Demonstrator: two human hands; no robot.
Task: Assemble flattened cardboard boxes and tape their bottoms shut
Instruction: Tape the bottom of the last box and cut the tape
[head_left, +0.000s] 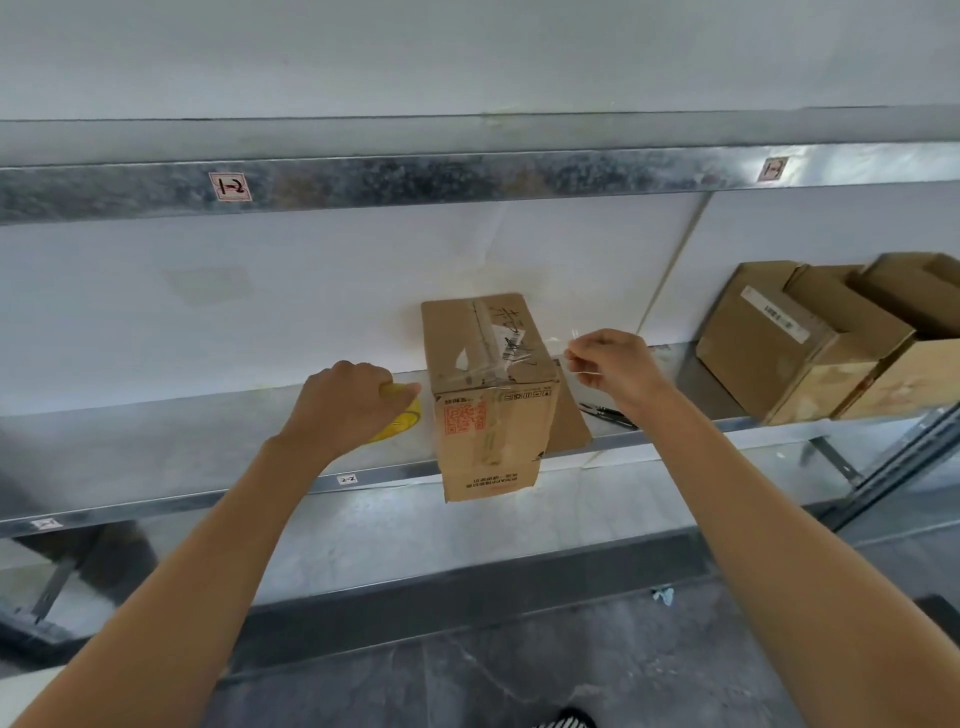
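The cardboard box (488, 395) stands on the metal shelf (208, 447) between the two hands, with its near face reaching down past the shelf's front edge. Its upper face shows closed flaps with clear tape along the seam, some black handwriting and a torn white label. The near face carries a red printed square and upside-down lettering.

The left hand (343, 400) is just left of the box, fingers curled over a yellow tape roll (400, 421) that rests on the shelf. The roll is close to the box's left side; whether they touch cannot be told.

The right hand (613, 369) is raised just to the right of the box's upper right edge. Its thumb and fingertips pinch the end of a clear tape strip (558, 345), which runs from the hand toward the top of the box. The strip is transparent and hard to trace along its full length.

Below the right hand, a brown cardboard flap (569, 426) juts out from behind the box at shelf level. A dark, thin tool (608, 414) lies on the shelf beside it, too small to identify. Well to the right of the right hand, several brown boxes (810, 348) sit together on the same shelf. Above the left hand, the upper shelf rail bears a small label (231, 187) reading "1-2".
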